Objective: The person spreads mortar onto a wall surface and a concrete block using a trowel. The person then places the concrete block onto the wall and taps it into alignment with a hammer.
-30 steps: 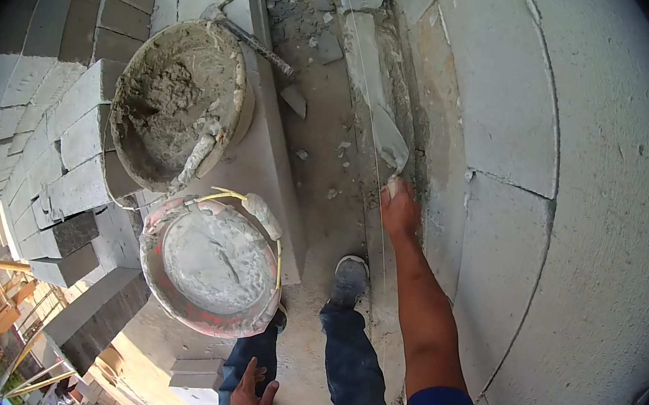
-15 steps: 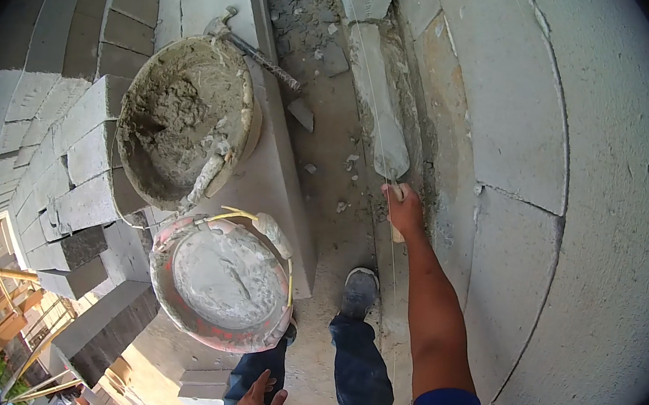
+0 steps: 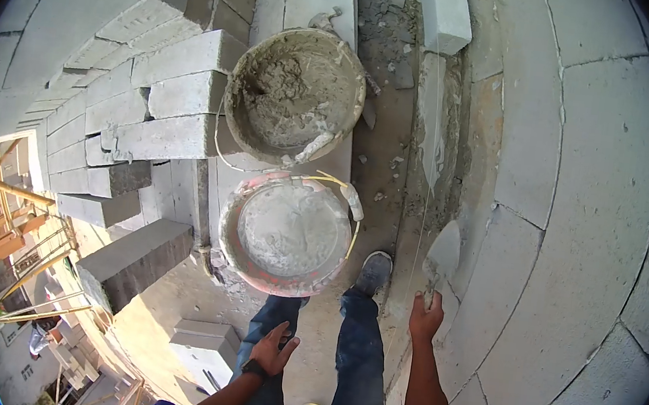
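Note:
My right hand (image 3: 426, 318) is closed around the handle of a pointed trowel (image 3: 444, 252), its blade coated with grey mortar. The trowel is beside the block wall, to the right of a taut string line (image 3: 423, 222). Past it, a strip of mortar (image 3: 429, 110) runs along the wall's foot up to a pale block (image 3: 446, 16). My left hand (image 3: 272, 350), with a dark watch on the wrist, hangs over my left leg, fingers apart and holding nothing. Ahead of it stands a bucket of pale grey mix (image 3: 293, 231), and beyond that a larger bucket of mortar (image 3: 293, 91).
A hammer (image 3: 325, 19) lies partly hidden behind the larger bucket. Stacked blocks (image 3: 185, 95) stand to the left, and a large block wall (image 3: 586, 152) rises on the right. Rubble (image 3: 397, 19) litters the floor channel. Timber framing (image 3: 1, 230) shows at lower left.
My right hand has drawn the trowel back from the mortar strip, toward me and the wall. More of my left arm shows. The view has shifted, so the buckets appear farther right.

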Motion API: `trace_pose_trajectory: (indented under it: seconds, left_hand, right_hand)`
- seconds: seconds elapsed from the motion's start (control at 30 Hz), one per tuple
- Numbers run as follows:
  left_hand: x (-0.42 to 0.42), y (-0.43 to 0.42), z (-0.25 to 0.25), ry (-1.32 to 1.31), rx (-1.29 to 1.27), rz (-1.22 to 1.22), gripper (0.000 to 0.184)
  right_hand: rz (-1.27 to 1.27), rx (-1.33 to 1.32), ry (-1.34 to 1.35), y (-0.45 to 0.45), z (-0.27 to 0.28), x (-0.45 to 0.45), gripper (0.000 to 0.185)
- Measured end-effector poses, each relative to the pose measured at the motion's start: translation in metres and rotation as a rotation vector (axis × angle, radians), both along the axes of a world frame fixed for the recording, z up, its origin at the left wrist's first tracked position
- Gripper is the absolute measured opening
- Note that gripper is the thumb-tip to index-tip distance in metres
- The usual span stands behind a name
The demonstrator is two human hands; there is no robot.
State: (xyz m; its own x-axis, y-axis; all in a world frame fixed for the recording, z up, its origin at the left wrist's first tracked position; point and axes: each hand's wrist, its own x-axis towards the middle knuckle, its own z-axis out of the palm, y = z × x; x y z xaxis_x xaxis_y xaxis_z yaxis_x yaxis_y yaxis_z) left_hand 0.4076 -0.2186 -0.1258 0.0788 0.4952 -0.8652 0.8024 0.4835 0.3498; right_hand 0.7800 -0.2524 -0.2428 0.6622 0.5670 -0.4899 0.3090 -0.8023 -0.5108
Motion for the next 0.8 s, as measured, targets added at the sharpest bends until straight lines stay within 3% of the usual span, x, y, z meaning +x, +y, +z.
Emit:
trace_pose_trajectory:
  seconds: [0.17,0.3,0.47,0.63,0.8]
  left_hand:
    - [-0.026,0.013,0.002,-0.153,-0.004,0.242,0.068]
    - [-0.050,0.046,0.025,-0.188,0.068,0.275,0.067]
    - [-0.100,0.075,0.025,-0.235,0.164,0.351,0.066]
    - [-0.144,0.089,0.024,-0.173,0.151,0.354,0.064]
    - [-0.164,0.097,0.029,-0.174,0.137,0.362,0.064]
  right_hand:
    - [0.179,0.141,0.029,0.030,0.100,-0.057,0.037]
    - [0.513,0.010,0.049,0.084,0.145,-0.108,0.039]
    - [0.761,-0.447,-0.026,0.170,0.116,-0.189,0.038]
    - [0.749,-0.504,0.139,0.216,0.069,-0.246,0.041]
    - [0.572,-0.321,0.102,0.156,0.111,-0.226,0.046]
